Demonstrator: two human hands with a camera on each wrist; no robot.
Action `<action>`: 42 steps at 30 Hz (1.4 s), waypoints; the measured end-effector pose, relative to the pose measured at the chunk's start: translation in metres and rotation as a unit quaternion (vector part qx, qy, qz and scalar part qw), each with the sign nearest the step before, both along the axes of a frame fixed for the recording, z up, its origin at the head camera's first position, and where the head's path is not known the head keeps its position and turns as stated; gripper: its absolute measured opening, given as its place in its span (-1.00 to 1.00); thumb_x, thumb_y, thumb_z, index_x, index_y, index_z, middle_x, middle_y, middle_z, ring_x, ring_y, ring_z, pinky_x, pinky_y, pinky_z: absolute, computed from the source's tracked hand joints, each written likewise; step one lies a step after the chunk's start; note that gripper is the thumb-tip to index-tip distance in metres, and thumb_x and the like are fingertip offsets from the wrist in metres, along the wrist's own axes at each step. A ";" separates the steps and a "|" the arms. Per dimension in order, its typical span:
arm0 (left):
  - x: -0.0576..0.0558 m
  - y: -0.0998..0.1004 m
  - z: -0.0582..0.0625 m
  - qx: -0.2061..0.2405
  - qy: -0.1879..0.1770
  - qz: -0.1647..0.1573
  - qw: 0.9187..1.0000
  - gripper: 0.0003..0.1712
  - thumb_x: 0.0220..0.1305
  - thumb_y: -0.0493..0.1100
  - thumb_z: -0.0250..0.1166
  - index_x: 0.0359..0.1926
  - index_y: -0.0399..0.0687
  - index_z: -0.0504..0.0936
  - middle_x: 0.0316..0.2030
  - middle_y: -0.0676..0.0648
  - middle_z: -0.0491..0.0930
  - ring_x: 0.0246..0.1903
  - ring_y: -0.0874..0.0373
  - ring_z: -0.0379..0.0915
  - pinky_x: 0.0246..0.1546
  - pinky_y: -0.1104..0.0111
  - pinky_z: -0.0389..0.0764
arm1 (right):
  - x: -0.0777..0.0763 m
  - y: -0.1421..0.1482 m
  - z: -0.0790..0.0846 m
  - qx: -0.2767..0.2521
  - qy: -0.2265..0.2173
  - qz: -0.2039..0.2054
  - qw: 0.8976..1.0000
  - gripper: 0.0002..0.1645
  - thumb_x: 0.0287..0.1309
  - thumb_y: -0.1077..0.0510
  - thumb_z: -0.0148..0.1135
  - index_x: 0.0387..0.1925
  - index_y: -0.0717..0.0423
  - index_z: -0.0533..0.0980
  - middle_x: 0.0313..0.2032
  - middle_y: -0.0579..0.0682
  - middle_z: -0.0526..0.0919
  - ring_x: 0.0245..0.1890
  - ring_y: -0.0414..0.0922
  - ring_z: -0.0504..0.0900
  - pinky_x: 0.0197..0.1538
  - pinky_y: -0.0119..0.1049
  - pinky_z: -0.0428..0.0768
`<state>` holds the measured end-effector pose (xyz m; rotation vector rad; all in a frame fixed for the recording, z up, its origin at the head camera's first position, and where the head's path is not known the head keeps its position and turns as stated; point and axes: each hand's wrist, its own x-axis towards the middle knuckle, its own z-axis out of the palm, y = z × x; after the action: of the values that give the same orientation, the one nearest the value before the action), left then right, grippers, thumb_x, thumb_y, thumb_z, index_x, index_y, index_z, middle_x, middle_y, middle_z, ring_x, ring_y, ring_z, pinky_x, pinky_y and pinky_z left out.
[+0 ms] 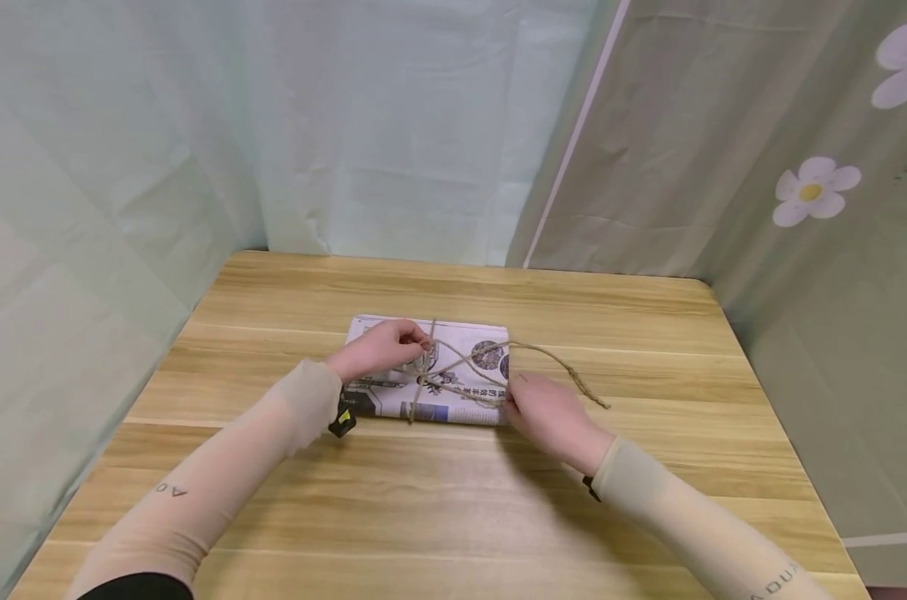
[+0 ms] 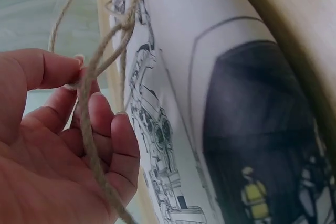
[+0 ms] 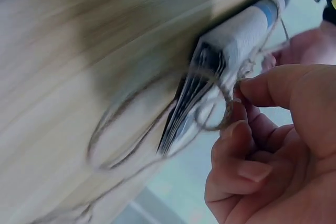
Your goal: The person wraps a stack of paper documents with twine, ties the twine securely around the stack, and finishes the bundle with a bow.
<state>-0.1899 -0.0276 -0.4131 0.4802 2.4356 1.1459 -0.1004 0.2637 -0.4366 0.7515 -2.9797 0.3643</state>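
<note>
A folded stack of newspaper lies on the wooden table, with brown twine tied around it and crossing near its middle. My left hand is over the stack's left half. In the left wrist view its thumb and forefinger pinch the twine, one length passing in front of the fingers. My right hand is at the stack's right edge. Its thumb and forefinger pinch a strand, and in the right wrist view a loop of twine hangs from the fingertips. A loose twine end trails right onto the table.
The wooden table has pale curtains behind it and at both sides. Flowers are printed on the right curtain. A black strap with a small device is on the left wrist.
</note>
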 end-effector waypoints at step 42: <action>0.001 -0.020 -0.013 -0.119 0.158 -0.045 0.979 -0.75 0.38 -0.19 0.26 -0.01 -0.16 0.72 -0.10 -0.08 0.71 -0.14 0.04 0.61 0.03 0.07 0.61 | 0.032 0.098 0.014 -0.026 0.000 -0.105 0.994 -0.95 0.28 0.20 0.33 -0.29 0.05 0.58 -0.45 -0.16 0.55 -0.57 -0.26 0.43 -0.55 -0.24 0.46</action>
<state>-0.1886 -0.0481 -0.4259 0.7339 2.7423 0.7758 -0.0684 0.3616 -0.4223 0.4267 -2.9968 0.4251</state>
